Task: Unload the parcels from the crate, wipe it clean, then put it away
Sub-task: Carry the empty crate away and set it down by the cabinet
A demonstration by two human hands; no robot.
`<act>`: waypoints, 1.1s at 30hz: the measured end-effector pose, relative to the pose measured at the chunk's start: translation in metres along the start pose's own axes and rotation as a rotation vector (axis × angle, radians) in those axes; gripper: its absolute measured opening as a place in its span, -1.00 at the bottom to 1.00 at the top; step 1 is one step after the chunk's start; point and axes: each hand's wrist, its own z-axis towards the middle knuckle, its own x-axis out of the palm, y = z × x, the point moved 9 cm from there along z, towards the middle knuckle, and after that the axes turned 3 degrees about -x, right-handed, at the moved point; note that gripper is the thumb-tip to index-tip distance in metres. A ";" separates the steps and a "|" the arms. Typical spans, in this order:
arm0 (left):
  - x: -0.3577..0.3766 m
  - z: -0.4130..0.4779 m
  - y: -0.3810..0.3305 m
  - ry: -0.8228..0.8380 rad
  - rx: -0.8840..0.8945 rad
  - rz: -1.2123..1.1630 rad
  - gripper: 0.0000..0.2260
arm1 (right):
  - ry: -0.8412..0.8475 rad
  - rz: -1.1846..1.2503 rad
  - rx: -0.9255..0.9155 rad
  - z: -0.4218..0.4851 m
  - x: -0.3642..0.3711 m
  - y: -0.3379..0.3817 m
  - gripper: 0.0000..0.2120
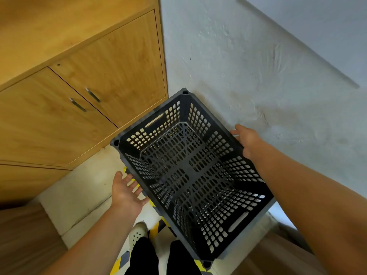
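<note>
The left hand (126, 190) is open, palm up, with its fingers spread and straight against the left side of the crate (200, 120). The right hand (247, 140) is on the rim on the other side. Its thumb lies by the edge, but its fingers are hidden behind the crate wall, so I cannot tell how they bend. The black crate is up in the air between the two hands, tipped a bit, over the floor (85, 195). It is near a wooden cupboard (111, 72) and a white wall (258, 66). There are no parcels in it, only its bare bottom full of holes, so the unloading looks done. No cloth is in view, and I cannot tell if the crate has been wiped. It has not been put away yet, and the cupboard doors are shut.
</note>
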 end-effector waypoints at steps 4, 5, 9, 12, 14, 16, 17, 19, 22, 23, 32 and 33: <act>0.002 -0.004 -0.001 0.018 -0.005 0.048 -0.67 | -0.006 -0.062 -0.029 -0.002 -0.003 0.000 -0.64; 0.002 -0.006 -0.002 0.021 -0.004 0.076 -0.69 | -0.019 -0.095 -0.046 -0.004 -0.005 0.001 -0.67; 0.003 -0.016 -0.004 0.005 0.026 0.205 -0.81 | -0.080 -0.261 -0.164 -0.017 -0.014 0.005 -0.77; 0.004 -0.024 -0.006 -0.003 0.066 0.299 -0.87 | -0.121 -0.320 -0.260 -0.031 -0.024 -0.007 -0.65; 0.002 -0.028 -0.010 -0.027 0.124 0.390 -0.92 | -0.133 -0.344 -0.283 -0.042 -0.031 -0.025 -0.65; 0.001 -0.031 -0.017 -0.029 0.227 0.497 -0.86 | -0.147 -0.390 -0.308 -0.053 -0.036 -0.040 -0.65; 0.001 -0.033 -0.022 -0.026 0.287 0.562 -0.81 | -0.153 -0.409 -0.324 -0.058 -0.037 -0.046 -0.65; 0.000 -0.031 -0.032 -0.030 0.436 0.773 -0.70 | -0.135 -0.490 -0.362 -0.068 -0.033 -0.059 -0.62; 0.004 -0.023 -0.045 -0.002 0.624 1.176 -0.63 | -0.087 -0.575 -0.368 -0.087 -0.019 -0.089 -0.61; 0.005 -0.021 -0.046 0.024 0.663 1.307 -0.61 | -0.069 -0.585 -0.361 -0.094 -0.012 -0.100 -0.61; 0.026 -0.022 -0.052 0.319 1.073 2.023 -0.58 | 0.042 -0.550 -0.166 -0.132 0.059 -0.192 -0.59; 0.027 -0.019 -0.050 0.355 1.112 2.112 -0.58 | 0.050 -0.548 -0.152 -0.134 0.068 -0.200 -0.60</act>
